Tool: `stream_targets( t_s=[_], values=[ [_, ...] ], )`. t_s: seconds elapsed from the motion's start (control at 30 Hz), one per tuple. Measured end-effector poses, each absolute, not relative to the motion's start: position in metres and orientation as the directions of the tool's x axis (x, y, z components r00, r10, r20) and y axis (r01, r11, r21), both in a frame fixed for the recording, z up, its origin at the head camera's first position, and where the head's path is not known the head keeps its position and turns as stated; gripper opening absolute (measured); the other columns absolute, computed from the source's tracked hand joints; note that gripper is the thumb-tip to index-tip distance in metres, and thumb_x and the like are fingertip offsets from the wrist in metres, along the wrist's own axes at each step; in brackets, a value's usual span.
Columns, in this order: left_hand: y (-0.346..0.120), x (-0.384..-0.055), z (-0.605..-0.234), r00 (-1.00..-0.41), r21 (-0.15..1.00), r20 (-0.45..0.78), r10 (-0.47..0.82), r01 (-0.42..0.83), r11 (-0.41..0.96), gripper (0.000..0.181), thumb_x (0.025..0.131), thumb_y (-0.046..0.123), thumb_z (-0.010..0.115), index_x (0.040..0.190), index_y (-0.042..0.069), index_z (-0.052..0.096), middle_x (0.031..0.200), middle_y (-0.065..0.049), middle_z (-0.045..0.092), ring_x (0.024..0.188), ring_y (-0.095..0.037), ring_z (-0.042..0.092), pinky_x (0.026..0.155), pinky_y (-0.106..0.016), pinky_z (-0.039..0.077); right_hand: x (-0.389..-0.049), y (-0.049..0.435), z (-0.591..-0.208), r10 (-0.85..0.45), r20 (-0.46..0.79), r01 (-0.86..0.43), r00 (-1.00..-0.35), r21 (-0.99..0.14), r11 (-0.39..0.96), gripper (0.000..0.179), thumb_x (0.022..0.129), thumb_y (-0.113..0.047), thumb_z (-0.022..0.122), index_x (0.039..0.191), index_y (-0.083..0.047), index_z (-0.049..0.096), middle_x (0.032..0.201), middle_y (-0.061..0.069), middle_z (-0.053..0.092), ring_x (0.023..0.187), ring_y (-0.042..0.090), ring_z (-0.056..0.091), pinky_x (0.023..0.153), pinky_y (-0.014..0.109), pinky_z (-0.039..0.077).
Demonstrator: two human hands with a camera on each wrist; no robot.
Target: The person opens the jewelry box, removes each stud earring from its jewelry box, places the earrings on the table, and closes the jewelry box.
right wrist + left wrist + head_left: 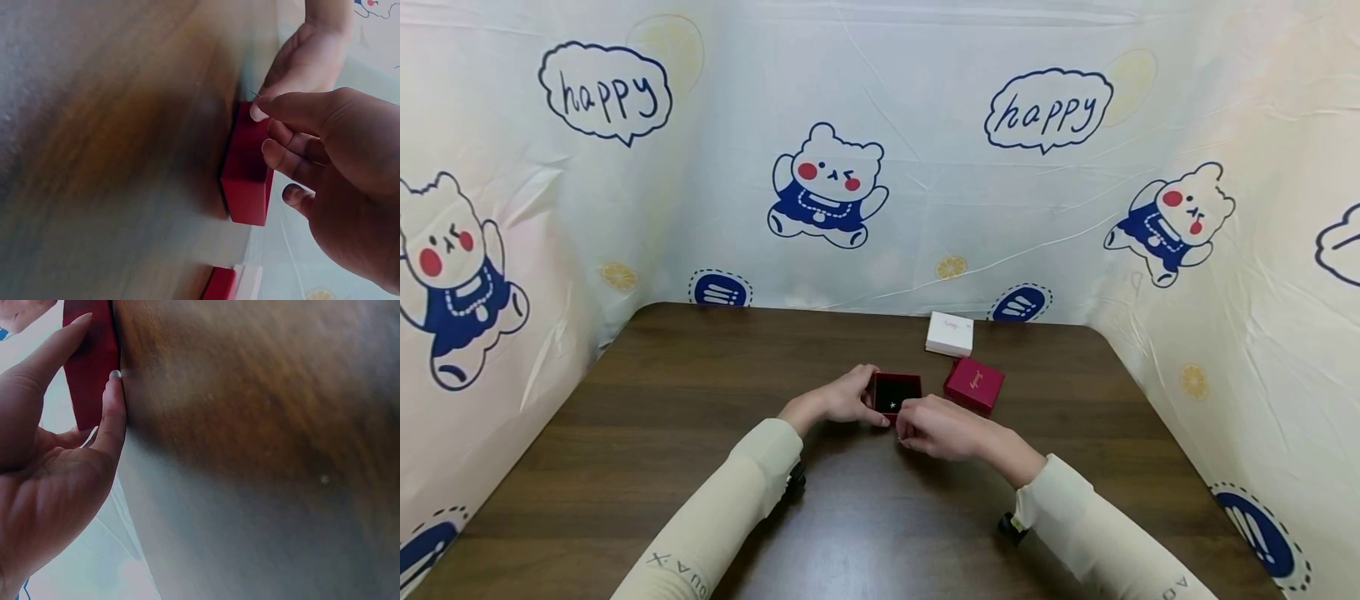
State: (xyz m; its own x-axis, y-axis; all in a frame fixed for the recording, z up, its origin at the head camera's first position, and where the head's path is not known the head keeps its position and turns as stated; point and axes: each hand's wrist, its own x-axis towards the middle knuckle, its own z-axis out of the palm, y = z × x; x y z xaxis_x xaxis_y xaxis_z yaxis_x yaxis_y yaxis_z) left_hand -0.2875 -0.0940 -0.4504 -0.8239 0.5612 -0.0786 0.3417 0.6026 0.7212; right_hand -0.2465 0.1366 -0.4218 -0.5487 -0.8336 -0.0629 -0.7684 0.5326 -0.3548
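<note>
A small dark red jewellery box (897, 387) with a black lining stands uncovered on the table. On its lining sits a tiny silvery star-shaped piece (892, 405). My left hand (850, 396) grips the box from its left side, thumb along the near wall and fingers around the far side. At the box's near right corner is my right hand (943, 427), its thumb and forefinger pinched together. Between those fingertips a thin pin-like piece (255, 94) pokes out in the right wrist view; I cannot tell its kind. The other right fingers curl loosely beside the box.
A dark red lid (973, 386) with gold lettering lies right of the box. Behind it sits a flat white box (950, 333), close to the table's back edge. The brown wooden table (700, 358) is bordered by a printed cloth (925, 167) behind and on both sides.
</note>
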Motion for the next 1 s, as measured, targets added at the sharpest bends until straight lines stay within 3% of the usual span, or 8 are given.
stream_targets(
  t_s=[0.6,1.0],
  values=[
    [-0.093,-0.287,-0.453,-0.837,0.712,-0.084,0.541,0.33,0.62,0.069,0.083,0.026,0.087,0.134,0.001,0.048,0.12,-0.011,0.049,0.102,-0.021,0.049,0.089,-0.037,0.045,-0.238,0.13,-0.433,-0.829,-0.159,-0.756,-0.536,-0.346,0.556,0.005,0.096,-0.013,0.072,0.1,-0.015,0.071,0.096,-0.006,0.062,0.082,0.006,0.056,0.08,0.023,0.051],
    [-0.094,-0.289,-0.454,-0.832,0.698,-0.077,0.549,0.348,0.626,0.068,0.083,0.026,0.087,0.133,0.0,0.048,0.116,-0.01,0.049,0.1,-0.021,0.049,0.089,-0.036,0.044,-0.241,0.134,-0.422,-0.836,-0.127,-0.768,-0.534,-0.342,0.542,0.019,0.096,-0.012,0.072,0.114,-0.012,0.073,0.106,-0.001,0.063,0.09,0.008,0.059,0.087,0.027,0.053]
  ],
)
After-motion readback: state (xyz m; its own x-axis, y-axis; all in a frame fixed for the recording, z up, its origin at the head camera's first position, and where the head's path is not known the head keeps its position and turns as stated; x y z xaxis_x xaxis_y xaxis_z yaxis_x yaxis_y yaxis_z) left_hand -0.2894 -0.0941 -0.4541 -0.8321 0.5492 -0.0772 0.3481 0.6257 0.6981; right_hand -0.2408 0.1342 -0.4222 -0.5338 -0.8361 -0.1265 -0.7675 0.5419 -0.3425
